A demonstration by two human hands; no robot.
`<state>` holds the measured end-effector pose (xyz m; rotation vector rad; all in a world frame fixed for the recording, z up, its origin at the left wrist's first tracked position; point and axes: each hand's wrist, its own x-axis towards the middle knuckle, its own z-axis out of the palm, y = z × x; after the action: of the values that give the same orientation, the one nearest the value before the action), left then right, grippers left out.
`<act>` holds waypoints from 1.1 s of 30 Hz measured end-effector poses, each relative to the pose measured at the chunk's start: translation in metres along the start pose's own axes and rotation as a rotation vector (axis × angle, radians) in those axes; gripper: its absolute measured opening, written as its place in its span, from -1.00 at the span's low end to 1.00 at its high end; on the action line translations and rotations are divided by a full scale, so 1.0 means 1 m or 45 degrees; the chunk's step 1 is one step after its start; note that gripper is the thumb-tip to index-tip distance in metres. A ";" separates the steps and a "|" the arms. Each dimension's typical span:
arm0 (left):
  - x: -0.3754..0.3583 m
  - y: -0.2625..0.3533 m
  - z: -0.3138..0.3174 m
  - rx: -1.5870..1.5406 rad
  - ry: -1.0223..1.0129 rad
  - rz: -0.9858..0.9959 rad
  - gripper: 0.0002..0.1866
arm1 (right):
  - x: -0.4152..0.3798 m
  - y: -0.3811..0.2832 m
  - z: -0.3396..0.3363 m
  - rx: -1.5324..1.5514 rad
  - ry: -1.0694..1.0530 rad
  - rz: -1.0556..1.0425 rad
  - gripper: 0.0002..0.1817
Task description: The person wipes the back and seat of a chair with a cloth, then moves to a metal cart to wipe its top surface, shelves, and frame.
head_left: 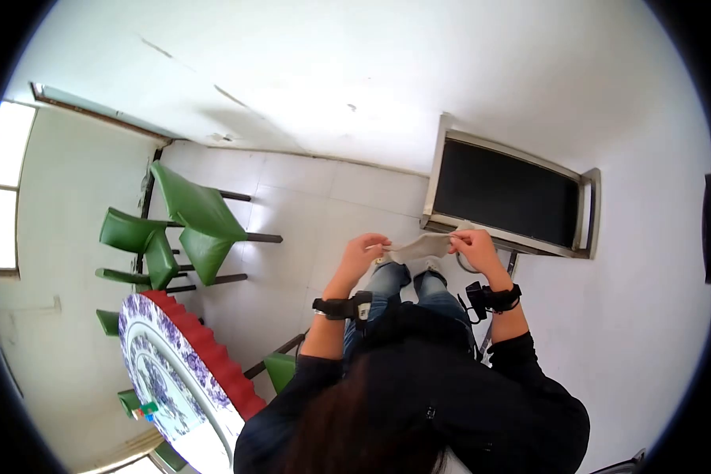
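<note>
A light beige cloth point(421, 248) is stretched between my two hands, in front of my legs and above the floor. My left hand point(365, 251) pinches its left end, with the fingers closed. At the right end, my right hand point(472, 245) grips the cloth between thumb and fingers. The cloth sags a little in the middle and partly covers my shoes. Just beyond my right hand stands a cart or stand with a black top point(507, 189) and a pale metal frame.
Several green chairs point(205, 225) stand to the left by the wall. A round table with a purple floral cover point(178, 371) and red skirt is at lower left, a small colourful item point(145, 411) on it. Pale floor tiles point(292, 205) lie ahead, below a white wall point(308, 71).
</note>
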<state>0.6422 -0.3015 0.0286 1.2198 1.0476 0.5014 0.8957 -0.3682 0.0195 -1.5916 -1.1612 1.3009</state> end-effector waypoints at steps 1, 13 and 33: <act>0.001 -0.002 0.003 -0.011 0.025 0.000 -0.77 | 0.000 0.005 0.001 0.016 0.006 0.008 -0.76; -0.007 -0.020 -0.092 -0.155 0.034 0.082 -0.78 | 0.025 -0.017 0.076 -0.160 -0.040 0.079 -0.75; 0.056 0.007 -0.151 -0.111 -0.514 0.031 -0.75 | 0.002 -0.021 0.179 0.538 0.715 0.208 -0.80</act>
<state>0.5401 -0.1774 0.0161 1.1956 0.6618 0.2983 0.7167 -0.3583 0.0042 -1.5987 -0.3894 1.0091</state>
